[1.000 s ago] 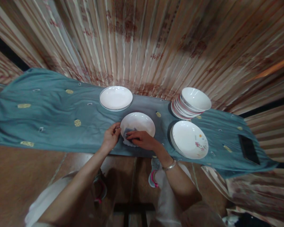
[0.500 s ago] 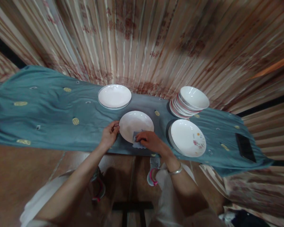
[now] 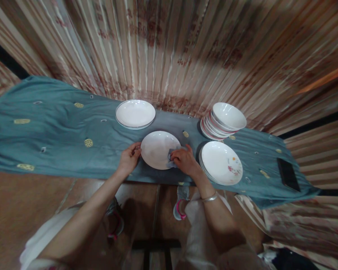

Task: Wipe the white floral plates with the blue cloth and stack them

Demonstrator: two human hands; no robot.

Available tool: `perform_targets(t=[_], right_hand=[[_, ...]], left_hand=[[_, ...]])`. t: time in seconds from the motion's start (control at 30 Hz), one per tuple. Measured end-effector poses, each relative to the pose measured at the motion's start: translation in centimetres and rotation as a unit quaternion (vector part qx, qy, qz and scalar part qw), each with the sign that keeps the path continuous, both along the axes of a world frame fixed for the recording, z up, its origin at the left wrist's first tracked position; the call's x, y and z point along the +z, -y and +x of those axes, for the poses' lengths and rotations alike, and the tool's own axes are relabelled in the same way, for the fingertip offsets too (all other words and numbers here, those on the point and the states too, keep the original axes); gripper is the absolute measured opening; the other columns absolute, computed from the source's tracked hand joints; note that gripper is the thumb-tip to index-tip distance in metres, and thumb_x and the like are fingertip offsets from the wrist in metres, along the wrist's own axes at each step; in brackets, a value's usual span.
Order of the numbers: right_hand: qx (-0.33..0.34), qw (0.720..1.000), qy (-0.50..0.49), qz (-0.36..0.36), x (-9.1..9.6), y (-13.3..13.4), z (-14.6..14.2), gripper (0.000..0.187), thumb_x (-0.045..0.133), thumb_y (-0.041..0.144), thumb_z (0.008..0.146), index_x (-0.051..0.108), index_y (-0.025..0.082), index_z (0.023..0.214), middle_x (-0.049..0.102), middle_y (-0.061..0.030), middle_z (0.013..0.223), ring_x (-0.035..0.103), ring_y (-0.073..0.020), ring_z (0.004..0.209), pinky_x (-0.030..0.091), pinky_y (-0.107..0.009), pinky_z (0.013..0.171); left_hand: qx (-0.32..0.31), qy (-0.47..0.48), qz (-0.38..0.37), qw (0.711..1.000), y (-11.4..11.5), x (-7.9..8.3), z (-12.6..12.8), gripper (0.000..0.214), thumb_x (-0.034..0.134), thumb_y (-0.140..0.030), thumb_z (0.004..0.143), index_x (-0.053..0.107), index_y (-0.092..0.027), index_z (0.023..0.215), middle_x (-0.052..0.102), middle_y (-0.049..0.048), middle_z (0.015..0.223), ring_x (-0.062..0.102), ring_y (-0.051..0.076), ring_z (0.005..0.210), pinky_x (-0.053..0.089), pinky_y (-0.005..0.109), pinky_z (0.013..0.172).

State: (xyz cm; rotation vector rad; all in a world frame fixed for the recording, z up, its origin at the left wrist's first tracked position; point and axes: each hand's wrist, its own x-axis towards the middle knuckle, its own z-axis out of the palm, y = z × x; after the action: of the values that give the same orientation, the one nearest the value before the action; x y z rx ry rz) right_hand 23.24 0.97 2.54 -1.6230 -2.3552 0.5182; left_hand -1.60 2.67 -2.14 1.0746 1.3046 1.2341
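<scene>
A white plate (image 3: 157,150) lies near the front edge of the cloth-covered table. My left hand (image 3: 130,158) pinches its left rim between thumb and fingers. At the plate's right rim, my right hand (image 3: 184,160) is closed on a bluish-grey cloth (image 3: 169,160), which presses against the plate's surface. Part of the cloth is hidden under the fingers. Just right of this hand stands a stack of plates (image 3: 221,163), the top one with a floral print. Behind the held plate, to its left, sit a couple of stacked white plates (image 3: 135,113).
A stack of several bowls (image 3: 228,118) stands at the back right, its top bowl tilted. A dark phone-like slab (image 3: 288,174) lies at the table's right end. The green tablecloth (image 3: 59,131) has pineapple prints. A pleated curtain (image 3: 163,56) hangs right behind the table.
My right hand has moved the cloth from the plate's front edge to its right side, a little upward. My left hand keeps its hold on the rim.
</scene>
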Motion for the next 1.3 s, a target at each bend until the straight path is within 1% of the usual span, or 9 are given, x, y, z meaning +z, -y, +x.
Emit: perform_targets(t=[0.17,0.33,0.5,0.6,0.7,0.77,0.97,1.17,1.3], right_hand=[[-0.009,1.0,0.018,0.024,-0.4,-1.2,0.1,0.03,0.051,0.002,0.084,0.074,0.021,0.079,0.077,-0.0044,0.103,0.068,-0.0225,0.104,0.015,-0.059,0.12],[-0.018,0.998,0.029,0.051,-1.0,-2.4,0.0,0.03,0.049,0.002,0.086,0.072,0.02,0.08,0.077,-0.0061,0.105,0.067,-0.0225,0.104,0.02,-0.053,0.12],[0.007,0.997,0.009,0.077,-1.9,-3.8,0.2,0.031,0.047,0.002,0.084,0.072,0.02,0.082,0.075,-0.0067,0.101,0.066,-0.0208,0.102,0.031,-0.044,0.115],[0.028,0.995,-0.004,0.095,-2.4,-4.6,0.5,0.031,0.046,0.003,0.083,0.071,0.02,0.083,0.075,-0.0079,0.099,0.065,-0.0217,0.099,0.04,-0.041,0.106],[0.034,0.994,-0.013,0.107,-2.8,-5.0,0.4,0.029,0.046,0.003,0.084,0.071,0.019,0.086,0.074,-0.009,0.1,0.065,-0.0227,0.1,0.044,-0.039,0.101],[0.026,0.993,-0.015,0.111,-2.9,-5.1,0.1,0.03,0.045,0.003,0.084,0.071,0.018,0.089,0.074,-0.0094,0.104,0.064,-0.0229,0.103,0.042,-0.041,0.105],[-0.008,0.994,0.001,0.11,-2.3,-4.7,-1.3,0.036,0.044,0.001,0.086,0.071,0.017,0.104,0.069,-0.0099,0.125,0.06,-0.0226,0.117,0.023,-0.045,0.119],[-0.009,0.994,0.044,0.101,-1.7,-4.6,-2.3,0.035,0.045,0.005,0.09,0.07,0.014,0.111,0.064,-0.0119,0.135,0.057,-0.0244,0.124,0.019,-0.045,0.121],[-0.008,0.994,0.047,0.096,-1.8,-4.8,-2.9,0.036,0.044,0.005,0.091,0.067,0.013,0.117,0.061,-0.0142,0.14,0.053,-0.0249,0.13,0.02,-0.045,0.12]], left_hand=[[-0.007,-0.006,0.005,1.0,0.0,0.1,0.0,0.047,0.072,-0.048,0.065,0.07,-0.017,0.1,0.071,0.0044,0.085,0.063,0.018,0.075,0.052,0.029,0.068],[-0.003,-0.018,0.011,1.0,-0.1,0.0,0.1,0.046,0.071,-0.049,0.065,0.07,-0.017,0.098,0.07,0.004,0.083,0.062,0.018,0.074,0.05,0.03,0.068],[-0.003,-0.005,0.007,1.0,-0.1,-0.2,0.1,0.048,0.072,-0.048,0.064,0.069,-0.016,0.099,0.07,0.0047,0.084,0.064,0.019,0.074,0.053,0.032,0.07],[-0.001,0.001,0.007,1.0,0.0,-0.3,0.2,0.047,0.073,-0.048,0.065,0.07,-0.016,0.099,0.071,0.0047,0.084,0.064,0.019,0.075,0.054,0.032,0.069],[-0.004,0.003,0.011,1.0,0.0,-0.3,0.1,0.047,0.073,-0.048,0.065,0.07,-0.016,0.1,0.072,0.0051,0.086,0.065,0.019,0.076,0.054,0.031,0.069],[-0.008,0.0,0.011,1.0,0.1,-0.1,0.1,0.048,0.073,-0.048,0.066,0.069,-0.016,0.1,0.072,0.0055,0.087,0.065,0.019,0.077,0.054,0.032,0.07],[-0.006,-0.02,0.009,1.0,0.1,-0.1,0.0,0.047,0.072,-0.049,0.066,0.07,-0.017,0.1,0.071,0.006,0.088,0.064,0.02,0.078,0.053,0.032,0.071],[-0.005,-0.018,0.019,1.0,0.2,-0.2,0.1,0.044,0.072,-0.047,0.068,0.07,-0.017,0.1,0.072,0.005,0.086,0.065,0.019,0.076,0.054,0.032,0.071],[-0.008,-0.007,0.021,1.0,0.3,-0.1,0.2,0.044,0.073,-0.046,0.067,0.07,-0.016,0.1,0.073,0.0056,0.086,0.067,0.02,0.079,0.056,0.032,0.073]])
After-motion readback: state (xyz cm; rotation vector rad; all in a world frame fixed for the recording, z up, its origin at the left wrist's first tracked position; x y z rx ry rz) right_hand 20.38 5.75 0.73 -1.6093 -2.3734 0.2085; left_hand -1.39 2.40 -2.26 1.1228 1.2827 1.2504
